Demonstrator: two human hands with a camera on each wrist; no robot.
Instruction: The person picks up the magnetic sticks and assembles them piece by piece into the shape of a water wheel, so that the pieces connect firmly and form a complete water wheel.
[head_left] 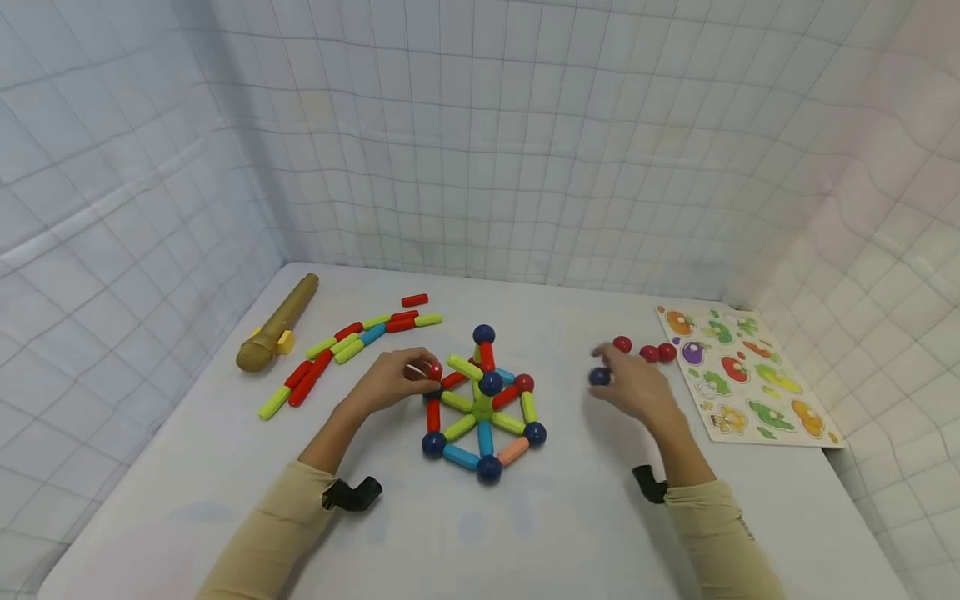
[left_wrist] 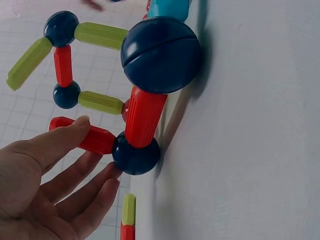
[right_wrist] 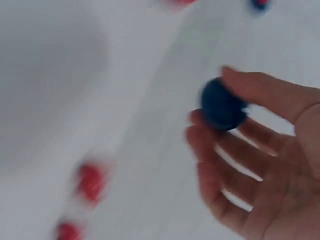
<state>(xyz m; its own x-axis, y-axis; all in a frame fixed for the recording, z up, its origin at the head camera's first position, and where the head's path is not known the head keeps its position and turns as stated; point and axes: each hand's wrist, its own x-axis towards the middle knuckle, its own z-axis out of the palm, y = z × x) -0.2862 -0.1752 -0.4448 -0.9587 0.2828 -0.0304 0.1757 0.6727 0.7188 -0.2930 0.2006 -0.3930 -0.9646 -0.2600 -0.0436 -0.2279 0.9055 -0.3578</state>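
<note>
My left hand (head_left: 392, 381) pinches a red magnetic stick (left_wrist: 97, 139) between thumb and fingers. The stick's lower end meets a dark blue ball (left_wrist: 136, 154) at the left corner of a wheel-shaped build (head_left: 483, 408) of sticks and balls. Two blue balls, one of them the top ball (head_left: 483, 334), stand raised on upright sticks, and a yellow-green stick (head_left: 463, 367) juts out from the nearer one. Off to the right of the build, my right hand (head_left: 637, 385) holds a loose dark blue ball (right_wrist: 223, 105) between thumb and fingertips, apart from everything else.
Several loose sticks (head_left: 352, 337) lie in rows at the left, beside a gold microphone-shaped object (head_left: 281, 321). Three red balls (head_left: 649, 353) lie just beyond the right hand. A vegetable picture board (head_left: 742, 375) lies at the right edge. White quilted walls (head_left: 510, 150) enclose the table.
</note>
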